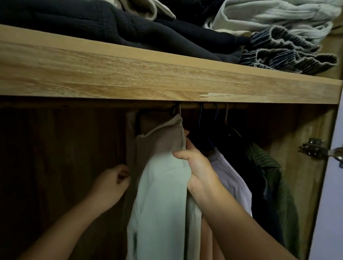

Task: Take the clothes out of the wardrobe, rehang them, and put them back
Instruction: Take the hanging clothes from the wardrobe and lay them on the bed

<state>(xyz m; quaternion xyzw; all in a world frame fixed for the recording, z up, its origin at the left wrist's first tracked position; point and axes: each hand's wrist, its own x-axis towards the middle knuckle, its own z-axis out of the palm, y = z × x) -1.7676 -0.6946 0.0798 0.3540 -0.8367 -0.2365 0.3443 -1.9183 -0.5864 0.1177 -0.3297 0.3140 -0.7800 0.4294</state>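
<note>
A pale grey-green garment [159,189] hangs on a dark hanger [171,110] from the wooden rail [209,106] under the shelf. My right hand [196,168] grips its right edge, thumb in front and fingers behind the cloth. My left hand [112,183] pinches the garment's left edge with curled fingers. To the right hang a lilac garment [231,178], dark clothes [236,146] and a green striped shirt [266,161] on their own hangers.
A wooden shelf [124,69] runs just above the rail, stacked with folded dark clothes [103,20] and light grey clothes [275,9]. The wardrobe's side panel with a metal hinge [315,149] stands at the right. The wardrobe's left part is dark.
</note>
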